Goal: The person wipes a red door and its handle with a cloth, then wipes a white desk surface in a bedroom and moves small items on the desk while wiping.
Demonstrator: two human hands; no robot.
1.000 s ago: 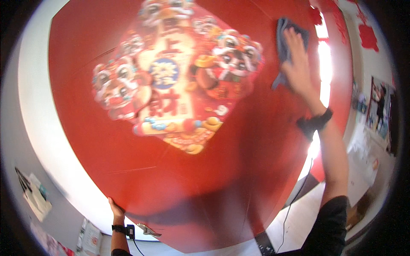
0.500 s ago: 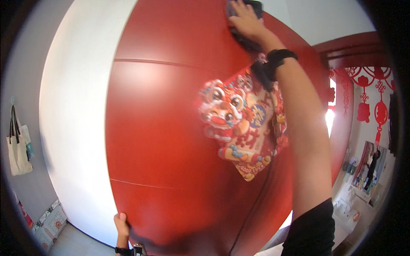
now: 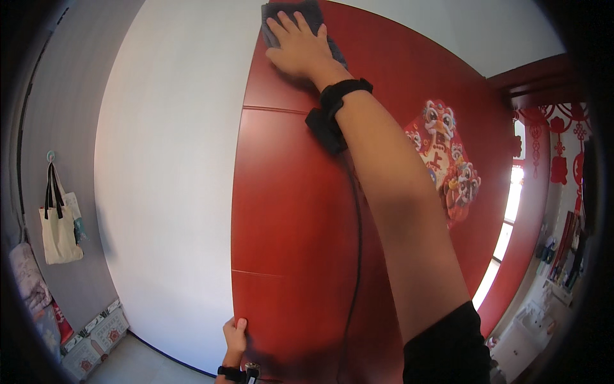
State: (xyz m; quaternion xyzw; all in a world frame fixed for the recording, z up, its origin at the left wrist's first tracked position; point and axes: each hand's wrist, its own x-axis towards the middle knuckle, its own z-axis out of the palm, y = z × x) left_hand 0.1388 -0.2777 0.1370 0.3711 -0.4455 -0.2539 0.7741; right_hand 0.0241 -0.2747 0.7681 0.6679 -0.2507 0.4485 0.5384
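Head view: right hand [image 3: 302,54], fingers spread flat, covers a gray cloth [image 3: 313,11] at the upper left edge of a red door [image 3: 294,211]; left hand [image 3: 235,337] meets that edge lower, grip unclear; wiping looks under way, share done or left untellable.

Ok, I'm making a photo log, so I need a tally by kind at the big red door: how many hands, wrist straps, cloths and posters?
Hands: 2 (right hand, left hand)
Wrist straps: 2 (right strap, left strap)
Grey cloth: 1
Poster: 1
Total: 6
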